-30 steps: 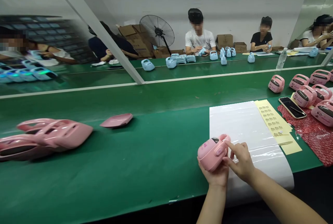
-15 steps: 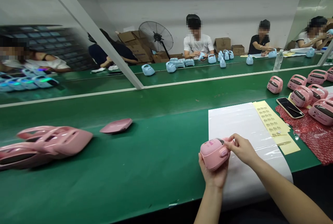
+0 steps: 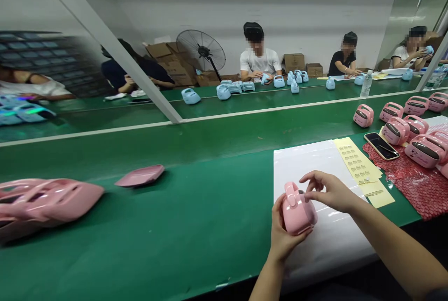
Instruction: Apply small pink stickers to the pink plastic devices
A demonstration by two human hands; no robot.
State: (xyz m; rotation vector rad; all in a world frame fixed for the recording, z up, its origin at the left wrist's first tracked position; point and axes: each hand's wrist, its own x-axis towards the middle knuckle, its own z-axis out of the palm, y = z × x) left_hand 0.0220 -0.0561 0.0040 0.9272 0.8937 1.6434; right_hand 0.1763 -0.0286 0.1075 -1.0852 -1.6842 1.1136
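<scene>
My left hand (image 3: 282,235) is wrapped round a small glossy pink plastic case with a carrying handle (image 3: 296,217), holding it tilted above a white sheet (image 3: 280,165). The case's handle points up, one rounded side faces me, and a bit of dark panel shows near the top. Close beside it, my right hand (image 3: 327,191) has its fingers bent and apart. Its thumb and a finger are at the case's edge; whether they touch it I cannot tell. Nothing shows between those fingers.
Yellow sticker sheets (image 3: 353,163), tweezers (image 3: 374,193), a phone (image 3: 381,146) and red bubble wrap (image 3: 402,184) lie right, near several finished-looking pink cases (image 3: 425,150). Pink shells (image 3: 70,198) and a pink panel (image 3: 142,176) lie left. Co-workers (image 3: 259,60) handle blue cases opposite.
The pink case has been turned in my left hand, so its handle now points up and its side faces me. My right hand has let go of the handle. The view has shifted slightly right.
</scene>
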